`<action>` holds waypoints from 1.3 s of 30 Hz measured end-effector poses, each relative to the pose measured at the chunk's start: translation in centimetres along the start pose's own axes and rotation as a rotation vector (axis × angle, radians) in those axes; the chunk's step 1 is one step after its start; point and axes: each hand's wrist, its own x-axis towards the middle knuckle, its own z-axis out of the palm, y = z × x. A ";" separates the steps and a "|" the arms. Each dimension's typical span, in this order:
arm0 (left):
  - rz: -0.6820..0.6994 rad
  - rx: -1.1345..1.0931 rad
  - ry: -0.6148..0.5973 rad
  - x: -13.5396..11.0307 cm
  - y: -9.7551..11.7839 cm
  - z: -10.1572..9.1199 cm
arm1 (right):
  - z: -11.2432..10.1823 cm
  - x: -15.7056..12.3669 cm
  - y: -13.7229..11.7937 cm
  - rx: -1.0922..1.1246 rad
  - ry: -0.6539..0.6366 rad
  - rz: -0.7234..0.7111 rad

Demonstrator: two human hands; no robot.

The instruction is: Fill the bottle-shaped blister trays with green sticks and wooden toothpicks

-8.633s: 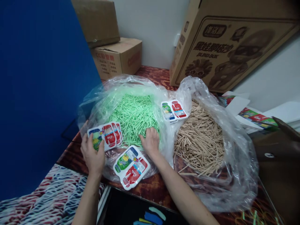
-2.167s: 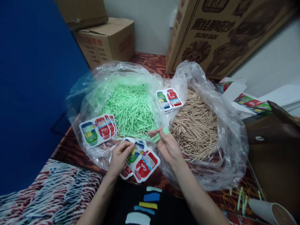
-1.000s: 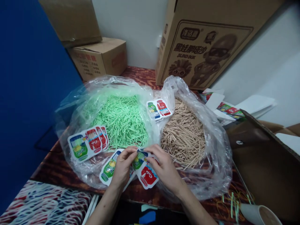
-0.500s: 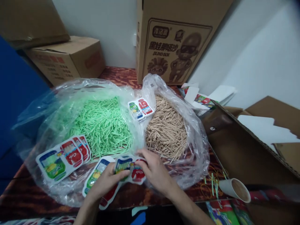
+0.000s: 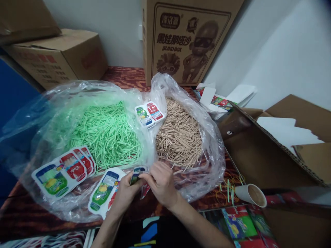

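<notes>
Both hands grip one small bottle-printed pack at the table's front, its green-and-blue part turned up and a bit of red below. My left hand is closed on its left side. Fingers of my right hand pinch the right side, covering much of it. Just left lies another bottle-printed pack, partly behind my left wrist. Farther left, several overlapping packs rest on clear plastic. Beyond my hands are a heap of green sticks and a heap of brown sticks, each in a clear bag.
Between the heaps sits a small stack of packs. A paper cup lies tipped at the right, beside rubber bands and loose sticks. An open carton stands right; a tall printed box and another carton stand behind.
The held pack has gone from lying fairly flat to tilted and folded in between my hands. My right hand has closed more tightly over its right side. The whole view has shifted slightly.
</notes>
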 end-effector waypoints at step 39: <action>-0.239 -0.208 -0.018 -0.7 -0.6 0.1 | -7.1 4.1 16.6 -0.544 -0.297 0.342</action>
